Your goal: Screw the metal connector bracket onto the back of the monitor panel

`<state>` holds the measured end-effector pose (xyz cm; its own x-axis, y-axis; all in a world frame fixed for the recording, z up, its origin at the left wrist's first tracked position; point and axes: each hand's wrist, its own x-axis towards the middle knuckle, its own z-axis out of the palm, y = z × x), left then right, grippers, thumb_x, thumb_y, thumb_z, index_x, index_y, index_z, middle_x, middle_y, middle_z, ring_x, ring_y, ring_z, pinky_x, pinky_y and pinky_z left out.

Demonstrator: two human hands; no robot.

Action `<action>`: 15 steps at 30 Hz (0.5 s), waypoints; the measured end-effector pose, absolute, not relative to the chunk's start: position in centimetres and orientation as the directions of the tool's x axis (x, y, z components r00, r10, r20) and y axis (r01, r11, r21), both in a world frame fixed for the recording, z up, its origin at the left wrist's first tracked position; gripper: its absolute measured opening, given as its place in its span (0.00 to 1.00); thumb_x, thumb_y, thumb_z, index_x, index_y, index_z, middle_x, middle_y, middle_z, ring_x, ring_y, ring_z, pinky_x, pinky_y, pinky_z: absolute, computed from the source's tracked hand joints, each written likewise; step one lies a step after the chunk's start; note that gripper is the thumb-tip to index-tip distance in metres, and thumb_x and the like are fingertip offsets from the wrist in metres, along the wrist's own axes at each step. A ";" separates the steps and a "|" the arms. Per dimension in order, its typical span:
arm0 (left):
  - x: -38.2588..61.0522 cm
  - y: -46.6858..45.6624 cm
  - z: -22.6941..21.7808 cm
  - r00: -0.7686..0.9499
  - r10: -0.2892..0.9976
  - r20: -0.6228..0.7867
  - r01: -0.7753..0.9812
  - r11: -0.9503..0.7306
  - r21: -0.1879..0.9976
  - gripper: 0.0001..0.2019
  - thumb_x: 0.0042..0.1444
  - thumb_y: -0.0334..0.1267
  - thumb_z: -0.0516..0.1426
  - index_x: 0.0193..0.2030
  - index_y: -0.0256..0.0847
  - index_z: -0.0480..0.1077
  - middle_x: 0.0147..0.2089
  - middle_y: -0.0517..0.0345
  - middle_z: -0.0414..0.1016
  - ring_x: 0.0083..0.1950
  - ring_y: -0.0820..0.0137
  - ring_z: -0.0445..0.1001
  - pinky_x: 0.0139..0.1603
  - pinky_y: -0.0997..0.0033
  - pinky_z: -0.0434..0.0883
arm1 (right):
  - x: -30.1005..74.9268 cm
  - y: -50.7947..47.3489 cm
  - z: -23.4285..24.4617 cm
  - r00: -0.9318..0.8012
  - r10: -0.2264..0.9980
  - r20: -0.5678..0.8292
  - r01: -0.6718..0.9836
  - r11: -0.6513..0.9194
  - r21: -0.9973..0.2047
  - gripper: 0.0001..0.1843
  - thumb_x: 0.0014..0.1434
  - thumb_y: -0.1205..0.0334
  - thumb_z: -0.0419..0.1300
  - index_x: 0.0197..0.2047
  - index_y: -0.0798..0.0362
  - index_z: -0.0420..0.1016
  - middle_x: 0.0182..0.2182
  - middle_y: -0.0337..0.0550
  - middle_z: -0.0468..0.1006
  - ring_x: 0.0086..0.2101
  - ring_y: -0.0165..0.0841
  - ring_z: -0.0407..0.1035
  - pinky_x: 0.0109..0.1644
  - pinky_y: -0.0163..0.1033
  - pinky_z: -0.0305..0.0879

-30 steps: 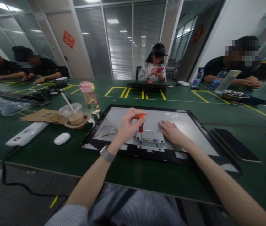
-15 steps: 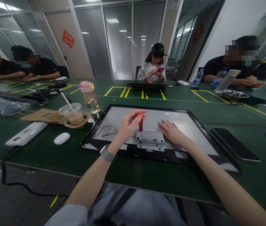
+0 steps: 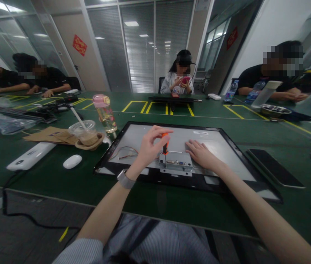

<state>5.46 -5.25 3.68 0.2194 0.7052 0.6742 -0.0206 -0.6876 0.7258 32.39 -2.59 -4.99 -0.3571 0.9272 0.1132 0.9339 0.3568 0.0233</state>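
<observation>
My left hand (image 3: pixel 153 143) is closed round the handle of an orange and black screwdriver (image 3: pixel 165 147), held upright. Its shaft points down at the left end of a small metal box with ports (image 3: pixel 176 162); whether the tip sits in a screw is too small to tell. That box is on the grey back of a flat display panel (image 3: pixel 144 134) with a black frame, lying on the table. My right hand (image 3: pixel 201 154) rests flat on the panel, fingers spread, just right of the box. Thin wires (image 3: pixel 126 152) lie on the panel to the left.
Left of the panel are a white mouse (image 3: pixel 72 161), a white power strip (image 3: pixel 31 157), a plastic cup (image 3: pixel 85 134) and a pink-lidded bottle (image 3: pixel 105 114). A black phone (image 3: pixel 274 168) lies to the right. Several people sit round the green table (image 3: pixel 144 205).
The fingers of my left hand have shifted slightly round the screwdriver handle, and the index finger stretches further out. My right hand has stayed in place.
</observation>
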 end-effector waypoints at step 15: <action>5.5 -5.2 3.6 0.182 0.695 0.696 0.010 -0.709 0.706 0.07 0.60 0.38 0.61 0.43 0.44 0.80 0.39 0.56 0.71 0.39 0.72 0.71 0.42 0.70 0.72 | 32.5 -2.5 -5.2 -0.358 0.926 0.116 0.934 0.355 0.045 0.29 0.71 0.53 0.40 0.69 0.58 0.59 0.68 0.62 0.62 0.67 0.53 0.56 0.65 0.61 0.57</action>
<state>5.49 -5.16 3.59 0.1820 0.6951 0.6955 0.0097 -0.7085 0.7056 32.46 -2.54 -5.19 -0.3583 0.9264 0.1162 0.9336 0.3554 0.0452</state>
